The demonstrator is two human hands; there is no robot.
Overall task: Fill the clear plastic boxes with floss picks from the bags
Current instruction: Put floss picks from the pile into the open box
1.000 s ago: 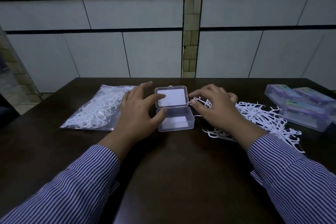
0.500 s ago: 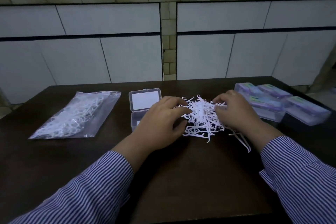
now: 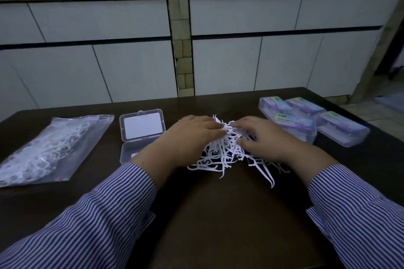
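A loose heap of white floss picks [image 3: 220, 155] lies on the dark table in the middle. My left hand [image 3: 188, 140] and my right hand [image 3: 264, 137] sit on either side of the heap, fingers curled into it and meeting at its far top. A clear plastic box [image 3: 142, 129] stands open just left of my left hand, lid up, its base partly hidden by my wrist. A clear bag of floss picks [image 3: 52, 148] lies flat at the far left.
Several closed clear boxes with coloured labels [image 3: 312, 120] are grouped at the right back of the table. The table's far edge [image 3: 218, 95] faces a white tiled wall. Bare dark tabletop [image 3: 218, 214] lies between my striped sleeves.
My left hand left the open box and went right to the heap. Both hands have closed in on the floss picks, bunching them tighter. The view has shifted right.
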